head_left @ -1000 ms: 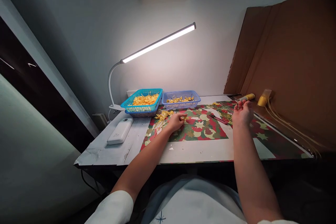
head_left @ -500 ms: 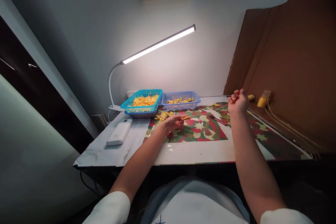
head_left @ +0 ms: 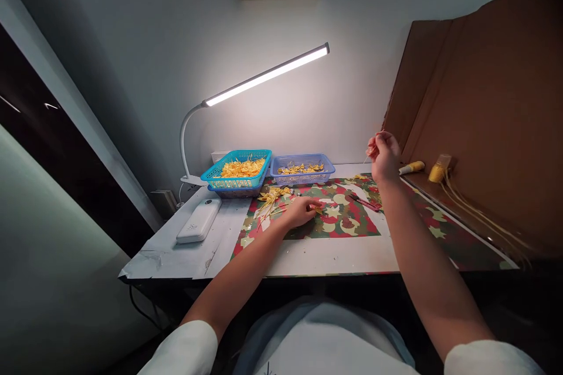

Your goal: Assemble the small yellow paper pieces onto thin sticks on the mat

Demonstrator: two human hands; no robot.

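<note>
My left hand [head_left: 302, 212] rests low over the patterned sheet [head_left: 349, 225], its fingers closed on a small yellow ribbon-like piece [head_left: 318, 210], mostly hidden beneath them. Raised above the back right of the table, my right hand [head_left: 385, 157] is pinched on a thin thread [head_left: 366, 159]; only a short length shows below the fingers. Beside my left wrist lies a bunch of yellow ribbon-like pieces with thin stems [head_left: 272, 196]. Red-handled scissors or snips [head_left: 366, 203] lie between the two hands.
A turquoise basket [head_left: 211, 179] of pale yellow strips stands at the back, beside a purple basket [head_left: 303, 179] of yellow pieces. A white power bank [head_left: 200, 221] lies left, near a lit desk lamp [head_left: 268, 75]. A glue-stick-like tube [head_left: 412, 167], yellow thread spool [head_left: 437, 171] and cardboard [head_left: 488, 111] are right.
My right hand has risen and moved left, away from the yellow tube, with the thread. My left hand lifted and turned slightly, then lowered to the sheet a little further right.
</note>
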